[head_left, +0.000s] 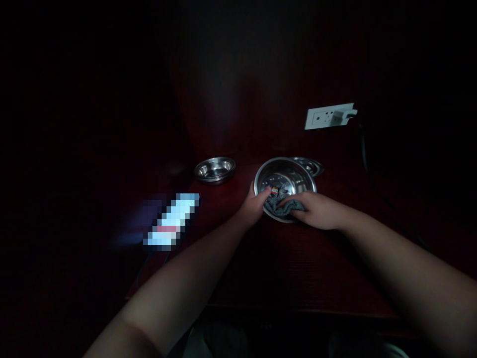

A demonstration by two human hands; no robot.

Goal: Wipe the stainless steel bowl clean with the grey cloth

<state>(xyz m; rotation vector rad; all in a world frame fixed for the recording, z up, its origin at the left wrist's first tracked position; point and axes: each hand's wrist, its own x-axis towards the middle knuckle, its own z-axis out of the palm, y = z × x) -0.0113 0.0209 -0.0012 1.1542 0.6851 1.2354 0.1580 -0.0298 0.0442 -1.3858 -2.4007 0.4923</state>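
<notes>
The left hand (256, 203) grips a bowl (291, 175), its mouth tipped toward the near side of the bench (301, 271), while the right hand (318, 209) holds a cloth (288, 207) crosswise inside.

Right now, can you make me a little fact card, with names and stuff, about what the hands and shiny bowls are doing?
Left hand: gripping the steel bowl by its side, thumb inside
Right hand: pressing a gray cloth inside it
Left of bowl: stacked steel bowls; glowing screen, blurred
Behind bowl: shallow steel dish, partly hidden
Wall: socket plate, plug in
Light: dim
</notes>
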